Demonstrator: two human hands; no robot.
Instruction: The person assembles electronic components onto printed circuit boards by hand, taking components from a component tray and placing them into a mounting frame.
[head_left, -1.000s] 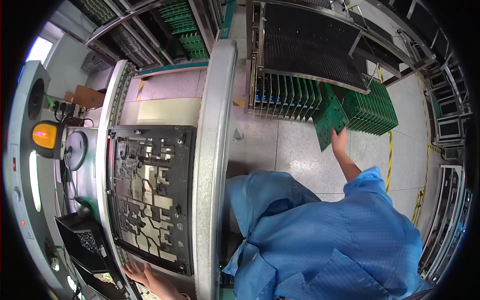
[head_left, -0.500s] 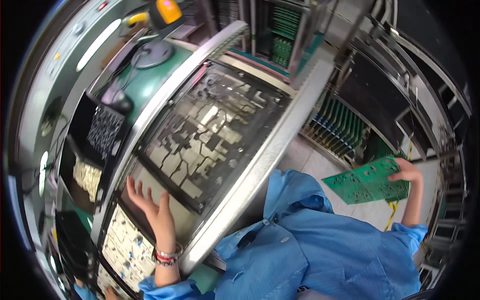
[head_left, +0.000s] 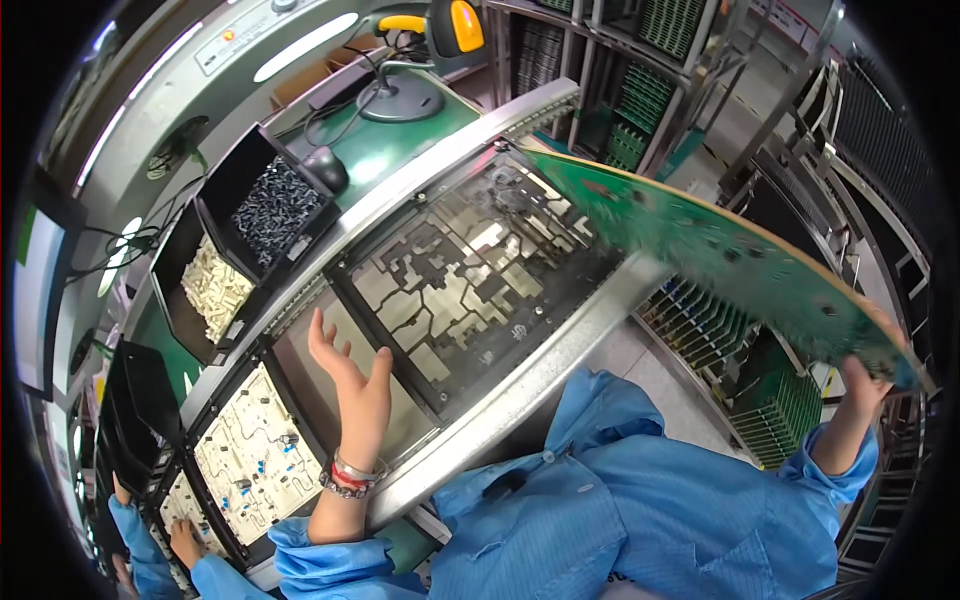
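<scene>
A large green circuit board (head_left: 720, 250) is gripped at its near right edge by my right hand (head_left: 870, 375). It is tilted, and its far corner reaches over the far end of a dark fixture tray (head_left: 470, 290) with irregular cut-out pockets. Whether that corner touches the tray cannot be made out. My left hand (head_left: 352, 385) hovers over the bare strip beside the tray, palm up and fingers apart, holding nothing. The tray sits between the two metal rails (head_left: 520, 360) of a conveyor line.
Beyond the rail stand black bins of dark parts (head_left: 275, 210) and cream-coloured parts (head_left: 212, 290), a mouse (head_left: 325, 168) and a yellow-black scanner (head_left: 455, 28). A populated cream board (head_left: 255, 450) lies on the line; a co-worker's hand (head_left: 187, 542) is further left. Racks of green boards (head_left: 770, 420) stand right.
My right hand has swung the green board from beside me up toward the fixture tray. My left hand stays open near the same place, and the view has turned.
</scene>
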